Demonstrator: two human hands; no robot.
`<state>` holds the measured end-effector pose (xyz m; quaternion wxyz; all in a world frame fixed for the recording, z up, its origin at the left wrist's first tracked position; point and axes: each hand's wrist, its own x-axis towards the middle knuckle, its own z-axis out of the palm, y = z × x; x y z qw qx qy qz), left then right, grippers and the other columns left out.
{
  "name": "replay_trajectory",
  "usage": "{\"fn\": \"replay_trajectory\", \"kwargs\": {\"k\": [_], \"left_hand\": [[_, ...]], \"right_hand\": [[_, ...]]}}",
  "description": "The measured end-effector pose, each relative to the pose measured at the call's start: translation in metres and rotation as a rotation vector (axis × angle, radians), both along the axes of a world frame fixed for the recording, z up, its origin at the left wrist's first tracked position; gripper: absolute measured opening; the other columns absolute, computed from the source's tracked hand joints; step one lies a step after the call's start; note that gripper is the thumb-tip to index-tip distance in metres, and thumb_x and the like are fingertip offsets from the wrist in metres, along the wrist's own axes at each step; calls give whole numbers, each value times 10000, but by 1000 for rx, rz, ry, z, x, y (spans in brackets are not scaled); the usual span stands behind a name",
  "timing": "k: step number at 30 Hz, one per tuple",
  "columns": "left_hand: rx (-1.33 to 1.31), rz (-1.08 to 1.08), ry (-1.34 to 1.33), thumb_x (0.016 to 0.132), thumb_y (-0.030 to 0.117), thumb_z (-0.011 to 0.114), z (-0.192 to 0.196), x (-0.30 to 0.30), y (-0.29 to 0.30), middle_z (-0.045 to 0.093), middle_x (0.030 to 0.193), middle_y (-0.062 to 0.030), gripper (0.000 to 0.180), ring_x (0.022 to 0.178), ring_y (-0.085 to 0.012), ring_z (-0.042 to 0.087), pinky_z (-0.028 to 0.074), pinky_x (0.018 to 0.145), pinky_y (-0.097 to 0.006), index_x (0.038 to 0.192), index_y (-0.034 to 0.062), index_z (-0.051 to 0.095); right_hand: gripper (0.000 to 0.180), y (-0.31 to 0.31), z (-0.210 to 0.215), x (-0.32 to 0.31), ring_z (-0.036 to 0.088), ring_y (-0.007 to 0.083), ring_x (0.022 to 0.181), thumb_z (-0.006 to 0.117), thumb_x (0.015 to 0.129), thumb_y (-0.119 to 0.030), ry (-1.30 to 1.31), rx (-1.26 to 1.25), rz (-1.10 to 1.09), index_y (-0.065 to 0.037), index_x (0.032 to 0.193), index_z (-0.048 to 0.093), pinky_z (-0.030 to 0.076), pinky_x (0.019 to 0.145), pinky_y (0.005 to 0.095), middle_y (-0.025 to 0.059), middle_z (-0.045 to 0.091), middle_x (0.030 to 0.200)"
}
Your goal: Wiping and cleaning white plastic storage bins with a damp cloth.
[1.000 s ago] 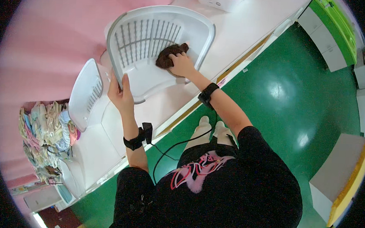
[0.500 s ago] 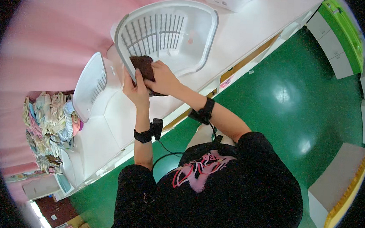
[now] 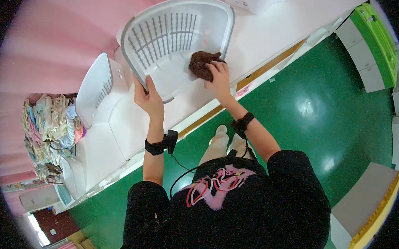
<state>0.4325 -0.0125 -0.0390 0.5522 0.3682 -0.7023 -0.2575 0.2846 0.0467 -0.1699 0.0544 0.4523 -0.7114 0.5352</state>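
Note:
A large white slotted laundry basket with a grey rim stands tilted toward me on the white counter. My left hand is closed round its near left rim, thumb on the inside. At the basket's right side, my right hand has its fingers closed on a bunched dark brown cloth. It looks soft, but its exact kind is not clear. Part of the cloth lies behind my fingers.
A second white basket stands to the left, beside a heap of mixed clothes. Another white container sits at the far end of the counter. Pink curtain hangs behind. White cabinets with a green top stand across the green floor.
My right hand has carried the brown cloth from the basket's near left rim over to its right side. My left hand has let go of the cloth and now grips the rim.

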Motion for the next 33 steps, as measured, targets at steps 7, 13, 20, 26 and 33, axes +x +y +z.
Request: {"fn": "replay_trajectory", "kwargs": {"k": [7, 13, 20, 26, 33], "left_hand": [[-73, -33, 47, 814, 15, 450, 0, -9, 4, 529, 1028, -132, 351, 828, -111, 496, 390, 717, -205, 1149, -73, 396], [23, -57, 107, 815, 26, 453, -7, 8, -7, 550, 936, -92, 345, 757, -88, 490, 391, 673, -191, 1149, -46, 404], [52, -126, 80, 813, 66, 479, -6, 7, -10, 512, 1008, -105, 368, 858, -121, 469, 365, 760, -215, 1146, -66, 393], [22, -51, 103, 816, 54, 461, -6, -3, 3, 512, 1051, -128, 354, 861, -121, 488, 388, 750, -228, 1136, -83, 393], [463, -220, 510, 831, 83, 426, -33, 15, -10, 371, 1192, -90, 453, 1045, -176, 386, 324, 869, -304, 1246, 54, 247]], "right_hand": [[414, 13, 53, 56, 431, 315, 936, 605, 489, -106, 33, -174, 198, -88, 900, 551, 346, 833, 404, 94, 488, 977], [507, 16, 14, 13, 417, 318, 960, 636, 482, -132, 61, 56, 138, -98, 977, 530, 349, 839, 409, 107, 470, 1026], [412, 1, -10, 4, 419, 317, 951, 638, 531, -143, 47, 80, -13, -36, 921, 557, 340, 844, 401, 119, 497, 984], [452, 11, 49, 76, 423, 301, 951, 641, 459, -110, 56, -80, 225, -50, 896, 541, 337, 836, 410, 89, 487, 1043], [422, 9, 52, 62, 447, 289, 916, 622, 464, -75, -98, -125, 411, -40, 879, 551, 358, 816, 389, 82, 545, 971]]}}
